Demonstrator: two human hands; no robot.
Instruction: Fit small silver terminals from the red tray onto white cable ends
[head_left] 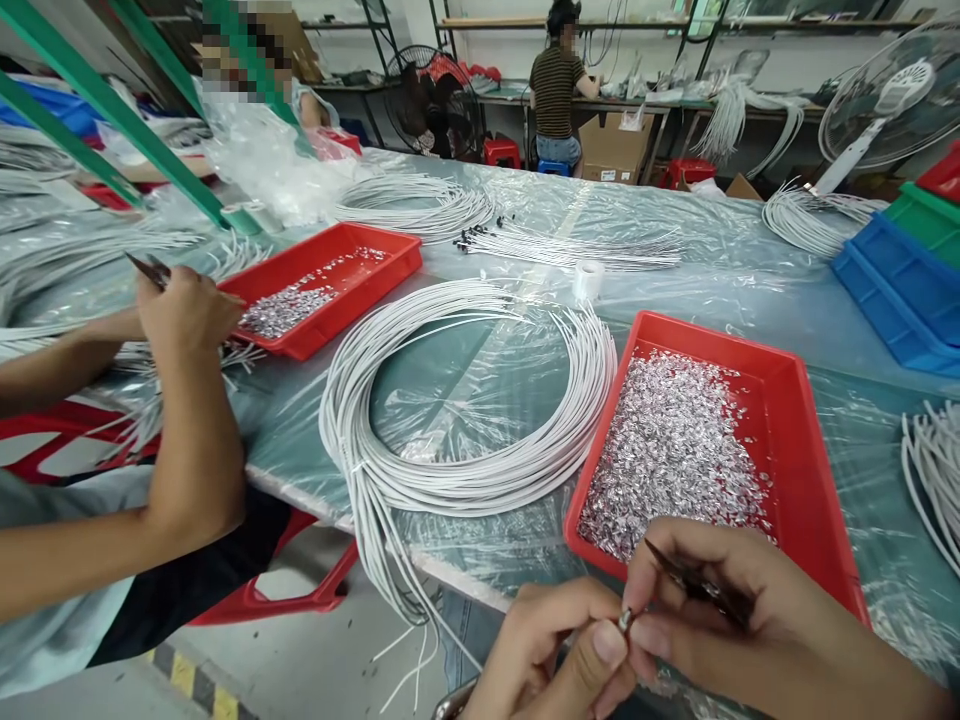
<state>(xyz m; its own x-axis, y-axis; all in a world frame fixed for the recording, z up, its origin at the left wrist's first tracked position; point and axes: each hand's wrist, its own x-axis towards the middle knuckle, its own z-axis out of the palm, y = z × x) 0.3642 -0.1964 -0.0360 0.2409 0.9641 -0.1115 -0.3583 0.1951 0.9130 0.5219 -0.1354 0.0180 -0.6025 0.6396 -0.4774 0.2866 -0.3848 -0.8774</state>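
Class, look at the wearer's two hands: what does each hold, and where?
The left hand and right hand pinch a small metal piece between fingertips; the right also grips dark tweezers mid-shaft.

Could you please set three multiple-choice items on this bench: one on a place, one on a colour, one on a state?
1. Where does the white wire coil lie?
A. between the two red trays
B. inside a blue bin
C. on the floor

2. What colour is the near tray of silver pieces?
A. green
B. red
C. yellow

3. What does the right hand hold?
A. nothing
B. a roll of tape
C. dark tweezers

Answers: 1 A, a tray flanks each side; 2 B, red walls show; 3 C, the grip is closed round them, beside the left hand.
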